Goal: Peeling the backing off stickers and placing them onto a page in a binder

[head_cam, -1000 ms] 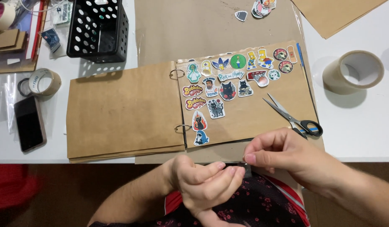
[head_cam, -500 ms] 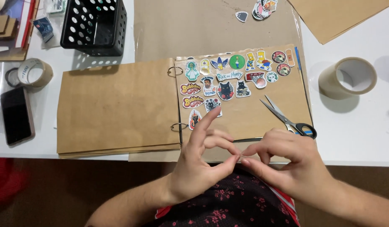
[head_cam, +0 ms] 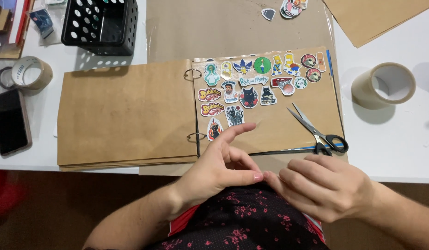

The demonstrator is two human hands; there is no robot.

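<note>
From the head view, your left hand and right hand meet fingertip to fingertip at the table edge, just below the open kraft-paper album. A second ago your left fist was closed; now its index finger stretches out over the page beside the cat sticker. I cannot tell whether anything sits pinched between your fingertips. The scissors lie untouched on the page, so whatever small piece you are working has not reached the paper.
</note>
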